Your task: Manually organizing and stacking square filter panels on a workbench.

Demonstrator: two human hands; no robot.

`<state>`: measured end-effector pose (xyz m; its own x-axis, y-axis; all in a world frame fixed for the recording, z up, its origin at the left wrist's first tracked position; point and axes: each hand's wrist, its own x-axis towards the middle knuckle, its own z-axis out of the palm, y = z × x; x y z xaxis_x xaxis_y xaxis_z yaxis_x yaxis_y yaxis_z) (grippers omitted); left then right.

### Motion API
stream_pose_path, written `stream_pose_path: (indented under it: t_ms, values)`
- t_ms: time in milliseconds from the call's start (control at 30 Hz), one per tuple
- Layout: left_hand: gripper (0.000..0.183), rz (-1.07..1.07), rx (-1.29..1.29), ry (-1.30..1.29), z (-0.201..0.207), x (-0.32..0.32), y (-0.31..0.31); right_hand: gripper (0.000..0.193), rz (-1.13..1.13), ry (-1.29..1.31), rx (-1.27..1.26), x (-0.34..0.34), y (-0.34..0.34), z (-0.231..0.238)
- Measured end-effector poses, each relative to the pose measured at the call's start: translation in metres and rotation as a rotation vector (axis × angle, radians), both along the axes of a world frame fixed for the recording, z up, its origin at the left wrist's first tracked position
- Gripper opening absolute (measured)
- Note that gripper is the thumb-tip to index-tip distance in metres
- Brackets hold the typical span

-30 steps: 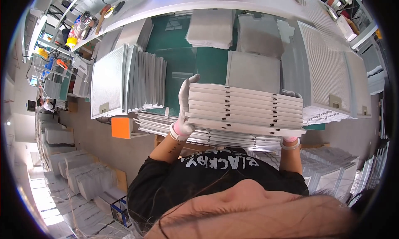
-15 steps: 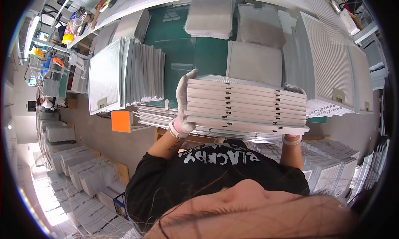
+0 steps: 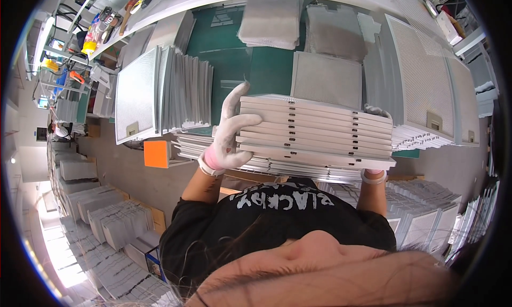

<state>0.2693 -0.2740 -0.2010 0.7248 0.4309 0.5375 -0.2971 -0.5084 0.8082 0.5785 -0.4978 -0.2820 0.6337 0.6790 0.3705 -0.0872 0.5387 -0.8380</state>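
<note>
A stack of white-framed panels (image 3: 320, 131) stands in front of me, its several narrow frame edges lying one above another, each with small dark slots. My left hand (image 3: 228, 131), in a white glove, is at the stack's left end with its fingers spread. One finger stretches up past the far corner and another lies over the frame edges. Around the right end wraps my right hand (image 3: 376, 112); only gloved fingertips show at the far corner, and the wrist below the near edge. The stack hides most of that hand.
Framed mesh panels stand in rows at the left (image 3: 136, 96) and right (image 3: 424, 77) of the green table (image 3: 229, 56). Loose mesh sheets (image 3: 269, 21) lie in piles at the back. An orange block (image 3: 156, 154) sits off the table's near left. More panel stacks (image 3: 120, 221) fill the floor.
My left hand has shifted slightly left and turned, its fingers spreading from the stack's left end. The right hand and the stack stay nearly in place.
</note>
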Motion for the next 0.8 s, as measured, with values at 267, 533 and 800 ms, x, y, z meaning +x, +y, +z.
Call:
stream_pose_path:
  t_ms: [267, 533, 800]
  values:
    - [0.054, -0.023, 0.588, 0.334, 0.070, 0.004, 0.003, 0.059, 0.006, -0.091, -0.004, 0.006, 0.002, -0.003]
    - [0.049, -0.050, 0.582, 0.281, 0.067, 0.007, -0.002, 0.060, 0.006, -0.042, -0.045, 0.004, 0.002, 0.001]
    - [0.041, -0.097, 0.611, 0.231, 0.059, 0.007, 0.000, 0.064, 0.044, -0.082, 0.008, 0.005, 0.002, -0.003]
